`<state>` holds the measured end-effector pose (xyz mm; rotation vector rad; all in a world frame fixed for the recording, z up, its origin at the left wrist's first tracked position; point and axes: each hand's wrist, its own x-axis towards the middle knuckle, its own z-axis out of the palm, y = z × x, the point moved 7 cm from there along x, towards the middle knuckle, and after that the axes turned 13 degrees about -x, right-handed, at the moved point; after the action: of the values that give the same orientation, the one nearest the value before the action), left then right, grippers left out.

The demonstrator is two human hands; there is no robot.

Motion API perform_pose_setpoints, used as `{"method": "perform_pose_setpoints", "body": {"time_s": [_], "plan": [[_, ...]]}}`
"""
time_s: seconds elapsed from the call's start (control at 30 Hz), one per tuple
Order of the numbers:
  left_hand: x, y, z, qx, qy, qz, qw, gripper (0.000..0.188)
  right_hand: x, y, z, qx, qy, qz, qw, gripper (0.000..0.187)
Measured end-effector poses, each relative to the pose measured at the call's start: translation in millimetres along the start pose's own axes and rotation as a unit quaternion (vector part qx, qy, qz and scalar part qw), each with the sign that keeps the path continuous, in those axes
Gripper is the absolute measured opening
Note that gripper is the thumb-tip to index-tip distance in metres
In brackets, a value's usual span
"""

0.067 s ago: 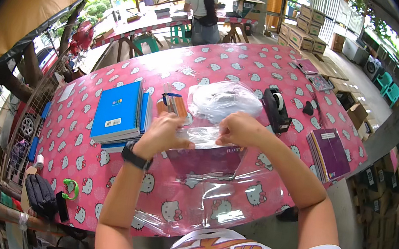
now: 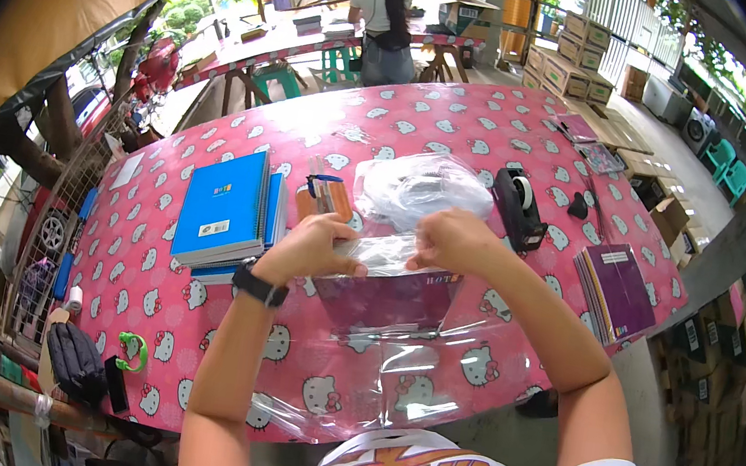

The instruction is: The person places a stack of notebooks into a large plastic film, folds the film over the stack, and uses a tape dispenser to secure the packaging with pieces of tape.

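Note:
In front of me a purple bundle [image 2: 388,304], apparently notebooks, stands on edge inside clear plastic wrap [image 2: 386,253]. My left hand [image 2: 315,249] grips the plastic at the bundle's upper left, thumb on the near side. Over the upper right, my right hand [image 2: 447,240] is closed in a pinch on the same plastic. Some fingertips are hidden behind the folds. A clear sheet [image 2: 408,368] spreads across the table between the bundle and me. Just beyond my hands lies a pile of clear plastic bags [image 2: 420,188].
Blue spiral notebooks [image 2: 223,205] are stacked at left, near an orange-brown holder with pens [image 2: 326,195]. A black tape dispenser [image 2: 519,212] and purple notebooks [image 2: 617,291] lie right. A dark pouch [image 2: 76,360] sits near left. Another person [image 2: 387,30] stands at a far table.

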<state>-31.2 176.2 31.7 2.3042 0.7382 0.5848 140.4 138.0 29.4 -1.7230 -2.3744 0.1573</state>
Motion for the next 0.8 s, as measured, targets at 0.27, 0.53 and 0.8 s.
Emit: {"method": "perform_pose_setpoints", "body": {"time_s": [0.27, 0.53, 0.8], "plan": [[11.8, -35.6, 5.2, -0.162, 0.040, -0.100, 0.981, 0.024, 23.3, 42.4, 33.8, 0.261, -0.099, 0.069, 0.958, 0.036], [34.0, -33.1, -5.6, -0.073, 0.109, -0.110, 0.985, 0.029, 45.9, 43.2, 14.7, 0.224, -0.019, 0.064, 0.972, 0.025], [-44.0, 2.3, 58.7, -0.016, 0.132, 0.130, 0.982, 0.005, -50.8, -6.1, 51.3, 0.093, 0.197, -0.142, 0.966, 0.008]]}}
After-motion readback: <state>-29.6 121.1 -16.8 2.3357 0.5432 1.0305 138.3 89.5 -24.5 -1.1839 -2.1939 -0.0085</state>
